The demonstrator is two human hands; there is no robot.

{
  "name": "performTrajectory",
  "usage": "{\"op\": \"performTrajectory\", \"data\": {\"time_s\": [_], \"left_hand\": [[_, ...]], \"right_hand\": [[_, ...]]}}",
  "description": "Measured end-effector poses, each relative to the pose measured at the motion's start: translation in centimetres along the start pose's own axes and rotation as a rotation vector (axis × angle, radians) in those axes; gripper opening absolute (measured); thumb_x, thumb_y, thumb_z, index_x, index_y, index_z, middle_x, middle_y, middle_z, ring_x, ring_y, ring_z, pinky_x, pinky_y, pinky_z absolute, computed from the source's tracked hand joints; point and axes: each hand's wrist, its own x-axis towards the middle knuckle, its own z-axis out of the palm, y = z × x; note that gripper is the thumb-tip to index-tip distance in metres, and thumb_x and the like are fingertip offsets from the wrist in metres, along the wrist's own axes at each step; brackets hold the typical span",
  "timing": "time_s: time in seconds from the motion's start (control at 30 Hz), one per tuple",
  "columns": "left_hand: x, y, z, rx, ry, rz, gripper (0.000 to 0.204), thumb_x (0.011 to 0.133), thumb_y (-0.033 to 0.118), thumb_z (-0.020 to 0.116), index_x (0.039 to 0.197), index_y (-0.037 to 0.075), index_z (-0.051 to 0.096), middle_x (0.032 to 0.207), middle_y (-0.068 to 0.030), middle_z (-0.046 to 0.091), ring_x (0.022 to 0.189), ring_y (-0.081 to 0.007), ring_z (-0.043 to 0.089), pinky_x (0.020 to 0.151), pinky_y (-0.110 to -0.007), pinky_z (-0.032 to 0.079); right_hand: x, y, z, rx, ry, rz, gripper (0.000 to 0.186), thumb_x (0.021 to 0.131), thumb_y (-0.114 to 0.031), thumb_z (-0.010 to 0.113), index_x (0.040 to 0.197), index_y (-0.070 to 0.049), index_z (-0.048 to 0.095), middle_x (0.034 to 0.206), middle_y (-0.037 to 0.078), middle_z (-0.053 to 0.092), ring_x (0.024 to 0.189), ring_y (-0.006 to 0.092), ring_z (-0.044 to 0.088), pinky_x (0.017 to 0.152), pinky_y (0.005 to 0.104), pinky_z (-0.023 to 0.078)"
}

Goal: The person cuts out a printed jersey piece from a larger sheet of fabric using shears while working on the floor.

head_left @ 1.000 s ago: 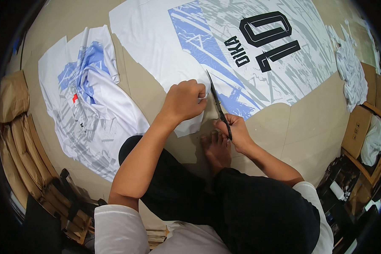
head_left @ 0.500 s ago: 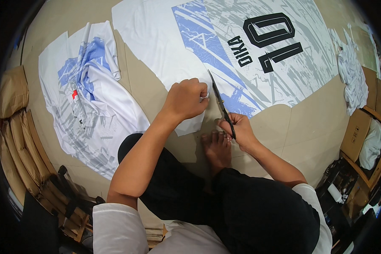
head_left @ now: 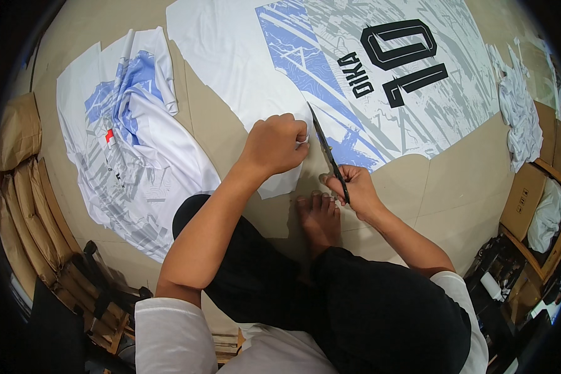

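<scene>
My left hand is closed on the edge of a white fabric panel spread on the floor. My right hand grips black scissors, whose long blades lie pointing up and away along the panel, just right of my left fingers, beside a diagonal blue printed band. To the band's right the panel carries a grey pattern with large black printing. My bare foot is beneath, between the hands and my black-clad legs.
A rumpled white, blue and grey fabric piece lies on the tiled floor at left. Brown paper packages line the left edge. At right are crumpled white scraps, a cardboard box and a plastic bag.
My hands, the scissors and the panel appear slightly higher and farther right in the picture, the hands keeping the same grips. The rumpled piece at left also appears a little higher.
</scene>
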Motion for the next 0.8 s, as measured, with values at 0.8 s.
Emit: {"op": "performTrajectory", "data": {"time_s": [0.8], "left_hand": [[-0.1,0.0,0.0,0.006,0.001,0.002,0.013,0.086,0.02,0.078,0.086,0.009,0.071,0.092,-0.0116,0.073,0.088,-0.0357,0.072,0.078,-0.048,0.057]], "right_hand": [[1.5,-2.1,-0.3,-0.092,-0.002,0.003,0.037,0.091,-0.027,0.088,0.073,-0.008,0.061,0.06,0.0,0.057,0.049,0.0069,0.049,0.046,0.0254,0.037]]}}
